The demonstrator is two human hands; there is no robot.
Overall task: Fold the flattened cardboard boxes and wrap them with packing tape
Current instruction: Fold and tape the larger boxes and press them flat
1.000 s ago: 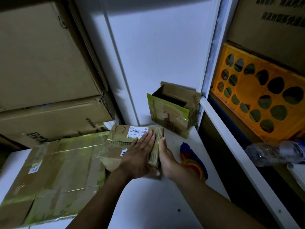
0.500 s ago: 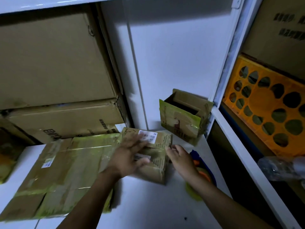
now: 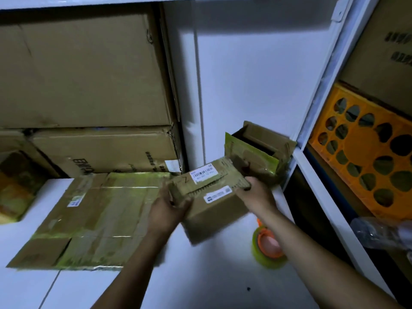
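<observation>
A small cardboard box [image 3: 217, 210] with white labels is lifted and tilted above the white surface, held between both hands. My left hand [image 3: 166, 208] grips its left end, thumb on the top flap. My right hand [image 3: 256, 192] holds its right end, fingers curled at the flap edge. A roll of yellowish packing tape [image 3: 267, 248] with an orange core lies on the surface just below my right forearm. A large flattened box [image 3: 95, 219] with greenish tape lies to the left.
A small open box [image 3: 258, 152] stands behind, against the white wall. Big cardboard cartons [image 3: 84, 85] are stacked at the back left. An orange perforated crate [image 3: 365, 166] and a clear plastic bottle [image 3: 383, 230] sit in the shelf on the right, past a white shelf rail [image 3: 316, 181].
The small box went from lying under my flat left hand to being raised and tilted between both hands. The tape roll is now uncovered.
</observation>
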